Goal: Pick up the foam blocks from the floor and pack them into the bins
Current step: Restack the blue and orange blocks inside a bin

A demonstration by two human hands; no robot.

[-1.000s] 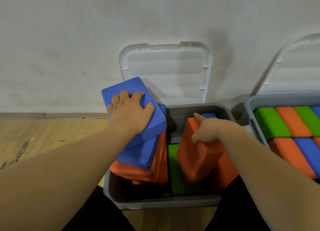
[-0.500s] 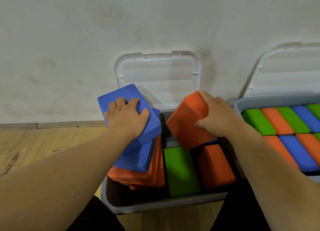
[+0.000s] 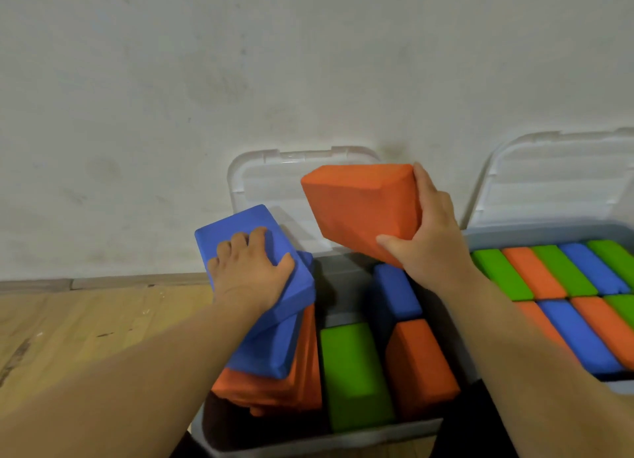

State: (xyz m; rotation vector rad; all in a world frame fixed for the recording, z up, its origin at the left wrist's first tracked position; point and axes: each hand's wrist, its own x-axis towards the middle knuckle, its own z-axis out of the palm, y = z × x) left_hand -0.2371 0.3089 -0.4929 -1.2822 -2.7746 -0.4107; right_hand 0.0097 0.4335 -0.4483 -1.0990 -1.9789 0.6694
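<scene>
My right hand (image 3: 425,238) grips an orange foam block (image 3: 360,207) and holds it tilted in the air above the back of the grey bin (image 3: 308,440). My left hand (image 3: 250,269) lies on a blue block (image 3: 254,252), fingers curled over its far edge; that block tops a leaning stack of another blue block (image 3: 267,351) and orange blocks (image 3: 274,389) at the bin's left side. A green block (image 3: 353,372), a second orange block (image 3: 418,365) and a blue block (image 3: 394,293) lie in the bin.
A second grey bin (image 3: 514,233) on the right is packed with several green, orange and blue blocks. Both bins' clear lids (image 3: 274,180) lean open against the white wall. Wooden floor (image 3: 85,327) stretches to the left.
My right hand has lifted the orange block out of the bin, up and toward the wall. A blue block beneath it has come into view. My left hand stays on the blue block.
</scene>
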